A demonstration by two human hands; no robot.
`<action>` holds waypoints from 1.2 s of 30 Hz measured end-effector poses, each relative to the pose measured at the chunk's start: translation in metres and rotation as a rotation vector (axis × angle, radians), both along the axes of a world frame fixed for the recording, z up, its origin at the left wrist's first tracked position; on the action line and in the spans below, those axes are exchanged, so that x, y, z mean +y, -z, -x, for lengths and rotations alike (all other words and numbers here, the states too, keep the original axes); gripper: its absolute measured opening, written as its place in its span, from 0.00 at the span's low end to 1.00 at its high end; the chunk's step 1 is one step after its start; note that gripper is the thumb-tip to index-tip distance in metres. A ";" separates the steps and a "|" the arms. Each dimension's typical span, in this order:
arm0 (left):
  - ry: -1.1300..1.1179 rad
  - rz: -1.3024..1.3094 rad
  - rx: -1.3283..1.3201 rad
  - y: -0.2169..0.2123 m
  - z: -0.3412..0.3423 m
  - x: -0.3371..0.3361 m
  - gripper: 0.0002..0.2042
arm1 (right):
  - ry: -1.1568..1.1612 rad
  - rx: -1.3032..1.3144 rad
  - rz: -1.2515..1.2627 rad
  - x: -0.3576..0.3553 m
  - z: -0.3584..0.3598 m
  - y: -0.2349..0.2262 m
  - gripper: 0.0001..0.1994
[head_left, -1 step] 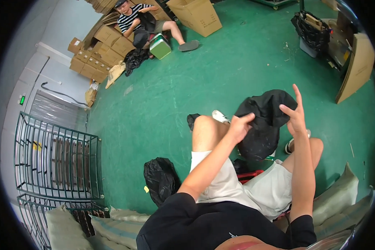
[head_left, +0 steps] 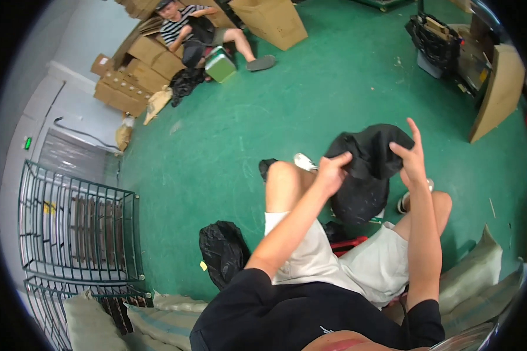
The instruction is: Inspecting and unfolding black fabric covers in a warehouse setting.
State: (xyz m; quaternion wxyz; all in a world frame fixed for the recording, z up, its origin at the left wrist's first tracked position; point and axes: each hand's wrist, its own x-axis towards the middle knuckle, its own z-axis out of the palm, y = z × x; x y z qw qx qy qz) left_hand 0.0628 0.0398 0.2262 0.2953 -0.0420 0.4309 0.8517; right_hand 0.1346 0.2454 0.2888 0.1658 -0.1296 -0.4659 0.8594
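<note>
I sit on the green floor with my knees up, in white shorts. In front of my knees I hold up a black garment [head_left: 366, 175] with both hands. My left hand [head_left: 332, 172] is closed on its left edge. My right hand [head_left: 413, 158] pinches its right edge, with some fingers stretched upward. The lower part of the garment hangs down between my legs. Something red [head_left: 350, 243] lies on the floor under my thighs, mostly hidden.
A black bag [head_left: 222, 248] lies on the floor by my left hip. A green wire cage [head_left: 76, 234] stands at the left, with filled sacks [head_left: 474, 269] behind me. Far off, another person [head_left: 187, 29] sits among cardboard boxes [head_left: 129, 82] beside a green box [head_left: 219, 64]. A cardboard sheet [head_left: 498, 88] leans at the right.
</note>
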 end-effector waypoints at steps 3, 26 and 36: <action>0.003 0.114 -0.137 0.011 0.066 0.000 0.11 | 0.151 -0.191 0.092 0.017 0.042 0.013 0.26; -0.237 0.380 -0.306 0.200 0.118 0.014 0.20 | 0.535 -0.838 -0.519 0.041 0.103 0.264 0.25; -0.368 1.176 -0.056 0.244 0.019 -0.028 0.24 | 0.463 -1.177 -0.569 -0.038 -0.006 0.273 0.20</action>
